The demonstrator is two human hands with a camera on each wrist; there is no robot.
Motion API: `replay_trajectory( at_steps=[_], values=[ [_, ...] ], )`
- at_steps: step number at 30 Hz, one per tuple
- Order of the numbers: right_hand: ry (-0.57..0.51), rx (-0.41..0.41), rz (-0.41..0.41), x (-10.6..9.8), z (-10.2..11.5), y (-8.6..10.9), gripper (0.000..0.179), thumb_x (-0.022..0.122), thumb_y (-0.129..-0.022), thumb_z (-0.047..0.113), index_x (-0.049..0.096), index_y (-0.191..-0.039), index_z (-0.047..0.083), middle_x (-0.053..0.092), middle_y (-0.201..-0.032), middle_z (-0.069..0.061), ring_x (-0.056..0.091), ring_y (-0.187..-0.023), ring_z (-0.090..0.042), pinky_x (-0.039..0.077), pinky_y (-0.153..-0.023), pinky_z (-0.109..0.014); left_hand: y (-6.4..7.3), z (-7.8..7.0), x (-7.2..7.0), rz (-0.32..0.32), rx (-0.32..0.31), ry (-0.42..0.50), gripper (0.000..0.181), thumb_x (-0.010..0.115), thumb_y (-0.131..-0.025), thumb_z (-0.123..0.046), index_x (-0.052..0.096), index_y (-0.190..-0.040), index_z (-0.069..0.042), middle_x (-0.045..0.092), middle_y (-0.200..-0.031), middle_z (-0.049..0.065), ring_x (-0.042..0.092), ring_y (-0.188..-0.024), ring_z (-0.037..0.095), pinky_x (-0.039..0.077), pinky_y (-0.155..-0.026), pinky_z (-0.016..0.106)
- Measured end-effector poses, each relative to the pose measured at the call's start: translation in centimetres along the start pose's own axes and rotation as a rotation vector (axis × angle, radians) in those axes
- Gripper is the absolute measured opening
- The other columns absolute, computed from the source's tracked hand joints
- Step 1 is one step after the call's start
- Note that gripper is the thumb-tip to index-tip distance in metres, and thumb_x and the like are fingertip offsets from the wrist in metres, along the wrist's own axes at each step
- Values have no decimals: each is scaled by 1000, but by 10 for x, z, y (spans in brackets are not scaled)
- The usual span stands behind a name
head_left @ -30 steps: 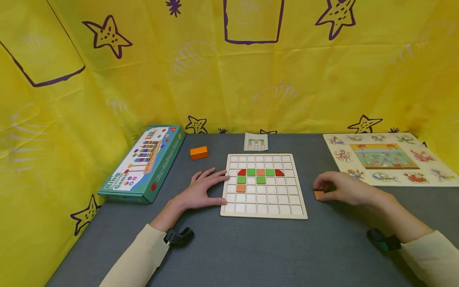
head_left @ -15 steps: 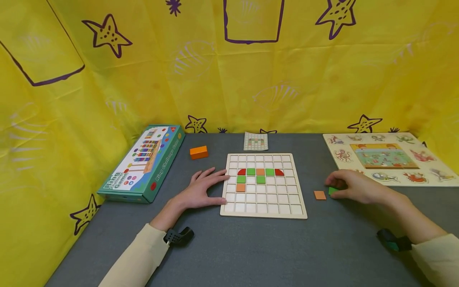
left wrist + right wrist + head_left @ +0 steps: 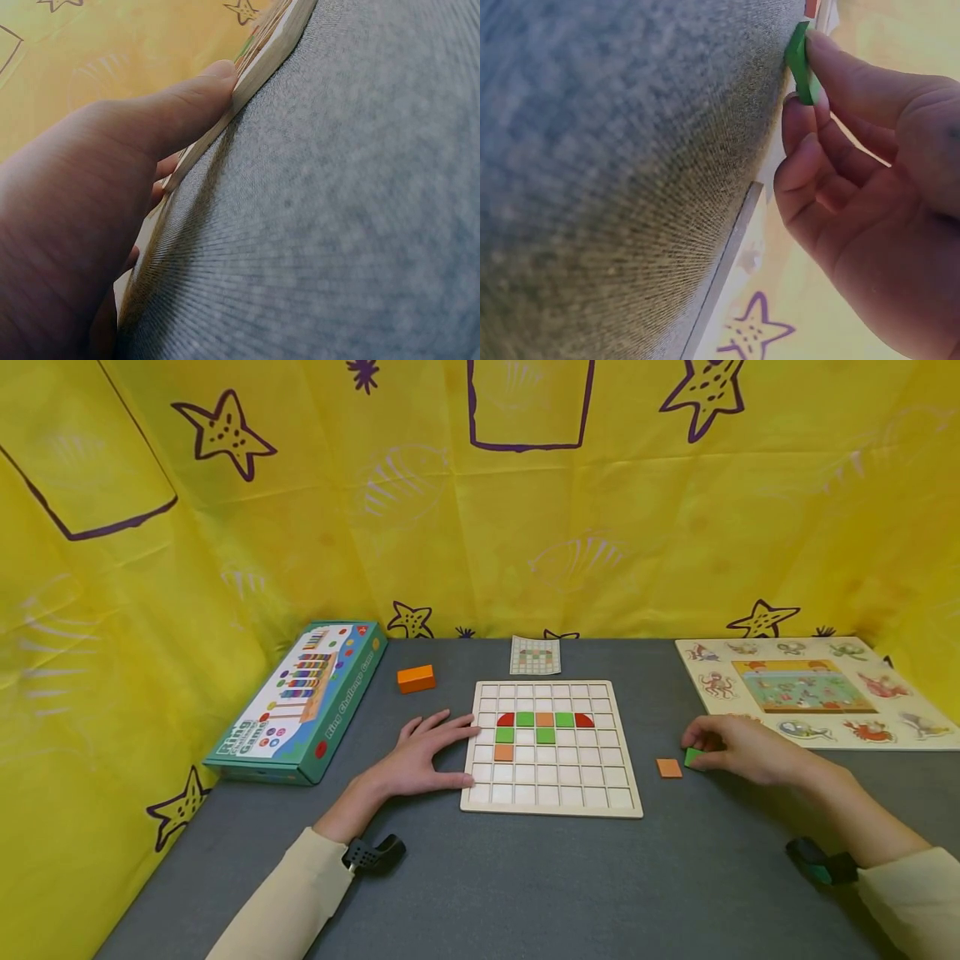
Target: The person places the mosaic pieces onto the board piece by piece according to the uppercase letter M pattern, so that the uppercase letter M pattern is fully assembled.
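A wooden grid board (image 3: pixel 551 774) lies mid-table, with red, green and orange tiles in several of its squares. My left hand (image 3: pixel 420 760) rests against its left edge, fingers spread; in the left wrist view the thumb (image 3: pixel 195 94) touches the board's rim. To the right of the board, my right hand (image 3: pixel 738 752) pinches a green square tile (image 3: pixel 801 71) between thumb and fingers. The tile stands tilted in the right wrist view. Just left of that hand, an orange square tile (image 3: pixel 669 768) lies flat on the table.
Behind the board lies a small pattern card (image 3: pixel 536 656). An orange block (image 3: pixel 416 679) and a green game box (image 3: pixel 303 702) are at the left. A sea-animal puzzle board (image 3: pixel 810 739) lies behind my right hand. A yellow curtain (image 3: pixel 495 543) closes off the back.
My right hand has left the orange tile, which now lies uncovered, and shifted right to the green tile, whose visible part has changed slightly in the grip. The left hand has stayed put.
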State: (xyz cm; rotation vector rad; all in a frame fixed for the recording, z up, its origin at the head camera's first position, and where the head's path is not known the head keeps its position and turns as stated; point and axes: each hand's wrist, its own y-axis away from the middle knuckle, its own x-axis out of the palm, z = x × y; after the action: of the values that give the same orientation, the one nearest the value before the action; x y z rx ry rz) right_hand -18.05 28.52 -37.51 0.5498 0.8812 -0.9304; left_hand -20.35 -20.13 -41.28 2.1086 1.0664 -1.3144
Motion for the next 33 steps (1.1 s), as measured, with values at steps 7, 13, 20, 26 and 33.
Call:
replay_trajectory(
  at_steps=[7, 13, 20, 26, 33],
  values=[
    [-25, 19, 20, -2, 3, -3, 11, 76, -91, 11, 68, -99, 7, 64, -84, 8, 57, -74, -6, 49, -67, -27, 0, 0, 0, -1, -2, -1, 78, 72, -87, -58, 47, -153, -25, 32, -162, -3, 14, -151, 33, 3, -113, 63],
    [-20, 8, -8, -3, 6, -8, 7, 73, -94, 11, 70, -99, 9, 65, -87, 8, 57, -76, -8, 49, -69, -27, 1, 0, 0, -1, 1, -3, 78, 72, -88, -57, 47, -153, -25, 32, -163, -4, 14, -151, 33, 3, -113, 63],
    [-19, -14, -43, -1, 16, -17, 7, 73, -95, 12, 71, -101, 9, 66, -90, 7, 60, -81, -11, 50, -72, -29, 1, -2, 0, 6, 4, 0, 78, 72, -88, -57, 47, -154, -24, 32, -163, -3, 14, -151, 33, 3, -114, 63],
    [-61, -33, -23, 1, 26, -31, 7, 71, -96, 11, 71, -103, 8, 67, -91, 5, 60, -82, -14, 50, -73, -30, 0, -2, -1, 7, 2, -5, 78, 72, -88, -57, 47, -154, -24, 32, -163, -3, 14, -151, 33, 3, -113, 63],
    [-97, -84, 2, 9, 39, -52, 7, 69, -97, 9, 70, -103, 8, 66, -92, 4, 61, -83, -15, 51, -75, -30, 1, 0, -2, 1, 4, -2, 78, 72, -88, -57, 47, -154, -24, 32, -162, -3, 15, -151, 33, 3, -113, 63]
  ],
)
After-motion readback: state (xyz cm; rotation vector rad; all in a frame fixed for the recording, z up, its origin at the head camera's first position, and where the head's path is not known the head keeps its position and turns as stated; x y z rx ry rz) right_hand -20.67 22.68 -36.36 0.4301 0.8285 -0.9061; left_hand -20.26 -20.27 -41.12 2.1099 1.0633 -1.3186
